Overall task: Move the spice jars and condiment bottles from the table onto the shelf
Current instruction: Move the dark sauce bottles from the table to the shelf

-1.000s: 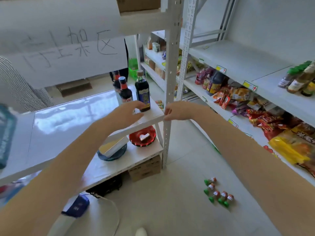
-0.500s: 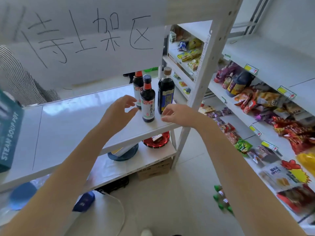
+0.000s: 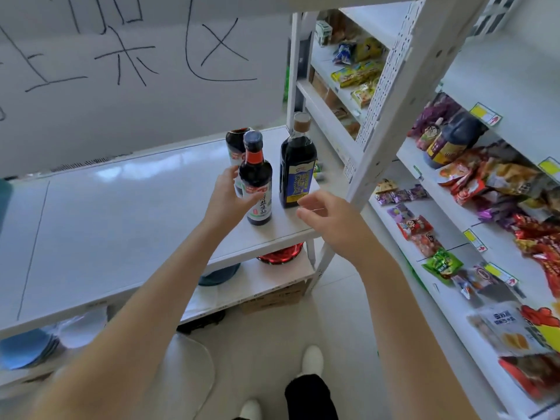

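Observation:
Three dark condiment bottles stand at the right end of the white table (image 3: 121,225). The front one, a red-necked bottle (image 3: 256,174), has my left hand (image 3: 225,197) curled round its left side, fingers behind and thumb across the label. A second red-capped bottle (image 3: 235,144) stands right behind it, partly hidden. To the right is a taller bottle with a blue and yellow label (image 3: 298,165). My right hand (image 3: 328,215) hovers just in front of that bottle with relaxed fingers and holds nothing. The white shelf (image 3: 512,83) runs along the right.
A handwritten paper sign (image 3: 136,71) hangs over the table. A white shelf post (image 3: 381,110) rises beside the table's right corner. Snack packets (image 3: 491,177) and a dark jug (image 3: 451,137) fill the shelf. Under the table lie a red plate (image 3: 281,256), blue plates (image 3: 27,348) and a box (image 3: 272,298).
The view has moved closer to the bottles. My left hand went forward from open beside the bottles to wrapping the red-necked one. My right hand lifted off the table edge toward the blue-labelled bottle.

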